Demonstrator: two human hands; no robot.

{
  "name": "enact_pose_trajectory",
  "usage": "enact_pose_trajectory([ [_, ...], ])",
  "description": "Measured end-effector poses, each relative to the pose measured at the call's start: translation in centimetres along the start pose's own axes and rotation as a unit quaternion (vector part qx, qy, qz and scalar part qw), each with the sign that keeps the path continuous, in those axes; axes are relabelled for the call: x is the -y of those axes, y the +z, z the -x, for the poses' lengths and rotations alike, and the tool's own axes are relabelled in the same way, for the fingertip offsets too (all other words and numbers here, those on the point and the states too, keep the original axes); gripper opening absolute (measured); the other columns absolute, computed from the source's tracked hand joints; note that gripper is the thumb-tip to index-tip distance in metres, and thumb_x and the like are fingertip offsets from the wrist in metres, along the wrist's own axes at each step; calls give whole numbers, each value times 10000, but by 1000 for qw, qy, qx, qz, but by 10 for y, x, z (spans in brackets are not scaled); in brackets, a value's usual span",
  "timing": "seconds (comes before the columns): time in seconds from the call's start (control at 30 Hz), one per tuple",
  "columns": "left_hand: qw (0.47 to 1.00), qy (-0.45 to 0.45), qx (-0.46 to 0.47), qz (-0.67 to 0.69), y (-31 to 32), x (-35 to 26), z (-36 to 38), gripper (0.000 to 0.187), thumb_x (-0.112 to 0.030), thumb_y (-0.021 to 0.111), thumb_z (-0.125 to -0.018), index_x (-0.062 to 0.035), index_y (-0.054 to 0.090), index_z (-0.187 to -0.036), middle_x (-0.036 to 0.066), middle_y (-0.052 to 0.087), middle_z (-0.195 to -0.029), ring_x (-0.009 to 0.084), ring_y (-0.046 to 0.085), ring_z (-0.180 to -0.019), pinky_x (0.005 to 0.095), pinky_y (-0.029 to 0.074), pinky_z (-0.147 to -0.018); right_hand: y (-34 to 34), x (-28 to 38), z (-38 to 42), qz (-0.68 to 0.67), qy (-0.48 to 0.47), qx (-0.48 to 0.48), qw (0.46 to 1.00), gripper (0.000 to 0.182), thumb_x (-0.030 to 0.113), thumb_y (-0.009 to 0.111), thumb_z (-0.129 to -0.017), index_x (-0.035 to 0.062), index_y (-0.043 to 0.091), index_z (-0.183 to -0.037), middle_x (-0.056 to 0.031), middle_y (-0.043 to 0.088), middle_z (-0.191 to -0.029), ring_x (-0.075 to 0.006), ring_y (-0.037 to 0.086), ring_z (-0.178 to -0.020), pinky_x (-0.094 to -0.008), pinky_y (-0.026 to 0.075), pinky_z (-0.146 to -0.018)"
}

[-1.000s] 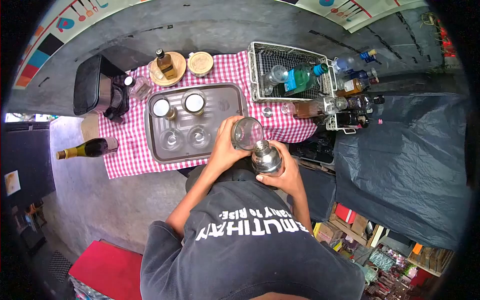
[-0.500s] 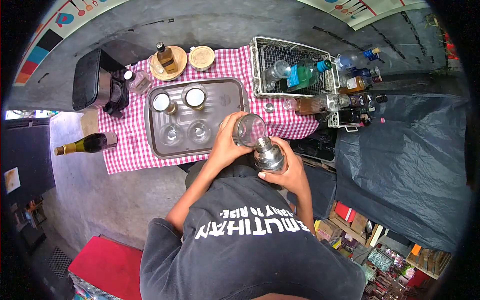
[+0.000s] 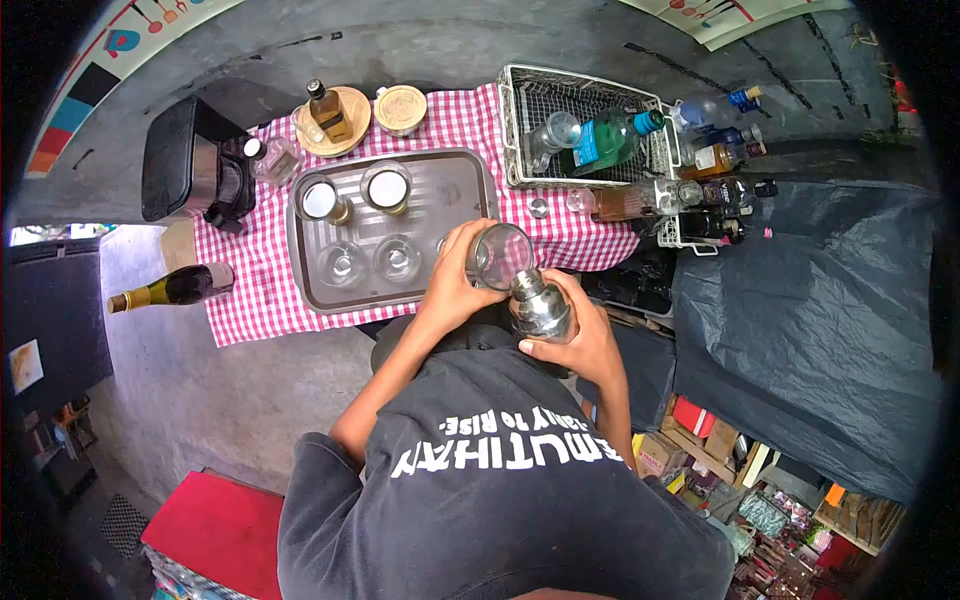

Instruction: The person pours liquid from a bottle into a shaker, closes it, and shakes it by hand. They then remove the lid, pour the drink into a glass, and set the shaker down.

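My left hand [image 3: 458, 283] is wrapped round a clear drinking glass [image 3: 503, 254], its open mouth turned up toward me. In my right hand [image 3: 588, 340] is a silver cocktail shaker [image 3: 541, 310] without its cap, the neck tipped toward the glass and right at its rim. What is inside the shaker is hidden. Just beyond my left hand lies a brown serving tray [image 3: 450, 180]. Two stemmed glasses with white tops, a left one [image 3: 320, 200] and a right one [image 3: 387, 190], stand at its back. Nearer me on the tray are two clear glasses [image 3: 342, 264] [image 3: 397, 258].
A pink checked cloth [image 3: 255, 310] lies under the tray. A small metal cap [image 3: 539, 208] sits right of it. The wire basket [image 3: 515, 130] holds a green bottle [image 3: 615, 140], with several bottles beside it. A dark wine bottle [image 3: 185, 286] lies at the left.
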State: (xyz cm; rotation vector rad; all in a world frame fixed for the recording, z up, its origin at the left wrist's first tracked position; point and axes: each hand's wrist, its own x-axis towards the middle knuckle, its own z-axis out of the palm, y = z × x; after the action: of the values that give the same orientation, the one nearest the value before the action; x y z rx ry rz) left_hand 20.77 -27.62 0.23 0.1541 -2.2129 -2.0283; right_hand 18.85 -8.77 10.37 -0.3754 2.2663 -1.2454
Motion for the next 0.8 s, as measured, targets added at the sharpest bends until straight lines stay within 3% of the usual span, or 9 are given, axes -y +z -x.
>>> enact_pose_trajectory([
  [0.57,1000,16,7,-2,0,-3,0,776,-67,798,-521,-42,498,-1236,126,523,-1227,313,472,-1205,391,366,-1018,-2,4,5,-11,22,10,1000,784,159,835,-587,31,478,-1274,-123,624,-1121,-179,599,-1033,-300,446,-904],
  [0.7,1000,13,3,-3,-1,-3,0,774,-77,800,-522,-45,499,-1235,125,522,-1232,318,468,-1206,398,358,-1021,-4,4,5,2,15,12,1000,798,219,849,-588,41,488,-1276,-156,636,-1118,-226,616,-1062,-317,462,-909],
  [0.8,1000,14,2,3,-1,-2,-1,780,-81,802,-521,-48,499,-1239,126,520,-1237,322,466,-1208,404,355,-1023,-3,5,6,-1,29,18,999,785,150,833,-591,26,473,-1278,-121,620,-1130,-178,594,-1045,-295,439,-915],
])
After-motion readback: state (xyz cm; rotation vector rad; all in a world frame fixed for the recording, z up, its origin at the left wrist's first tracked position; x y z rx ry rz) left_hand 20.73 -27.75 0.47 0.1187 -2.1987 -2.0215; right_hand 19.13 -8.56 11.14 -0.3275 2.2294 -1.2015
